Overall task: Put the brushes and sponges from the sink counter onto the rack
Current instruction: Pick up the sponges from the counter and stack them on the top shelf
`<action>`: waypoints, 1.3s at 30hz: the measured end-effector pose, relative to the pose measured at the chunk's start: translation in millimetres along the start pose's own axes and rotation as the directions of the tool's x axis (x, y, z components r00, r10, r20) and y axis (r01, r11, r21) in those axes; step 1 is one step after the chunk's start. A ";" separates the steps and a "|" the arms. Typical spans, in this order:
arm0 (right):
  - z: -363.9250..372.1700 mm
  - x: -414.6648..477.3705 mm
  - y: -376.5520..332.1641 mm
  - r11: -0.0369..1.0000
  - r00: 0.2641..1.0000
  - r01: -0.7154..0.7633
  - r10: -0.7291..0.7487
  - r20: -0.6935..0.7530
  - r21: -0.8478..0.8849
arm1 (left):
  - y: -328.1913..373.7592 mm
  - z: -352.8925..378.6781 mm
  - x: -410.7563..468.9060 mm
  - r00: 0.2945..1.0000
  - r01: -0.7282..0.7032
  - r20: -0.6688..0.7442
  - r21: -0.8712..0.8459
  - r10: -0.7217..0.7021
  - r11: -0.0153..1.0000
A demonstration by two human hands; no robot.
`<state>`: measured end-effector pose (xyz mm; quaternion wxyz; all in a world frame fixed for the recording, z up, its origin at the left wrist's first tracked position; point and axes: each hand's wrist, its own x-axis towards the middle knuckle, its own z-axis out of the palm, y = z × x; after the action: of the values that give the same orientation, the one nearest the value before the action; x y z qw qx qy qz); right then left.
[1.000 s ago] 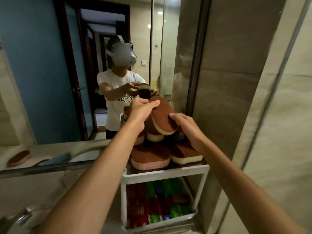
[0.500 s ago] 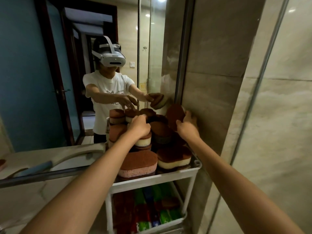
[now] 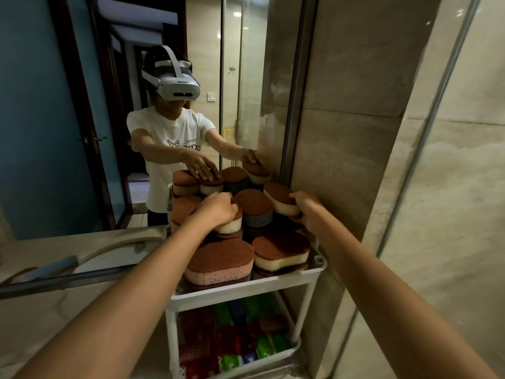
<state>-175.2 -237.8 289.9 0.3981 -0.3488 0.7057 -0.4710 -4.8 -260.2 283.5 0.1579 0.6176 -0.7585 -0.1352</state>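
Both hands were on the white rack (image 3: 247,287) top tier: my left hand (image 3: 218,210) pressed down on a stacked sponge (image 3: 229,226), my right hand (image 3: 306,207) gripped a tilted brown-topped sponge (image 3: 281,202) beside the wall.

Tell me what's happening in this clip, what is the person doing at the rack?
A person is stacking sponges on the top shelf of a white rack beside a mirror. The left hand presses on a cream-bottomed sponge in the pile, while the right hand grips another sponge at the wall side. Two more sponges lie flat at the front. The lower shelf holds colourful packets.
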 end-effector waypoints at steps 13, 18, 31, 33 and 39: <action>2.0 7.2 4.3 0.979 0.985 0.135 -0.149 -0.085 -0.150 | 15.3 15.7 -13.1 0.951 -0.290 0.037 0.449 0.306 0.846; 2.8 6.9 9.8 0.973 0.973 0.172 -0.193 -0.131 -0.153 | 11.6 18.7 -13.6 0.946 -0.281 -0.018 0.445 0.322 0.850; 15.5 1.9 19.1 0.909 0.983 0.146 -0.179 -0.050 -0.390 | 7.8 27.7 -14.7 0.939 -0.280 -0.063 0.431 0.339 0.858; 15.7 0.1 17.5 0.904 0.983 0.148 -0.178 -0.038 -0.401 | 7.7 26.1 -14.4 0.941 -0.281 -0.053 0.424 0.333 0.861; 12.5 -13.9 16.9 0.856 0.948 0.243 -0.309 -0.073 -0.457 | 13.3 14.0 -17.2 0.967 -0.249 0.017 0.283 0.255 0.926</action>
<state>-160.0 -225.3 274.2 0.1848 -0.4930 0.7633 -0.3744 -19.2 -240.5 274.8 0.0920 0.5325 -0.8414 0.0022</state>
